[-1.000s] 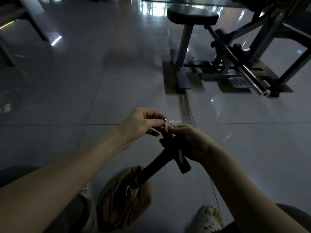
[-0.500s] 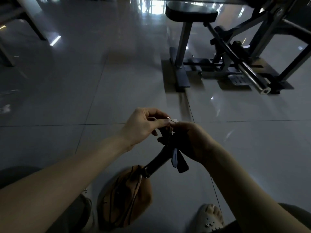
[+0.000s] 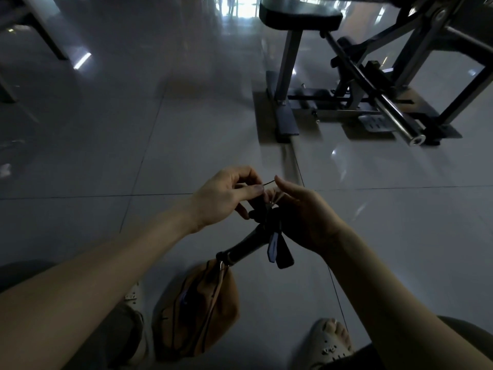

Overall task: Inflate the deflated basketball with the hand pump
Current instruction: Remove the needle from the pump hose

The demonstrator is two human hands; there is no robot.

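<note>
R hand index lifted off needle | L hand fingers pinch needle | R fingers grip pump

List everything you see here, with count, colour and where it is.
pump: one, black, held between the hands, above the ball
needle: one, thin, dark, at the left fingertips
ball: one, brown, deflated, on the floor between the feet
gym machine: one, dark frame and padded seat, upper right
bar: one, steel, on the machine
floor: grey glossy tiles
sandals: two, pale, bottom edge
left hand: pinches the needle
right hand: holds the pump's top
</note>
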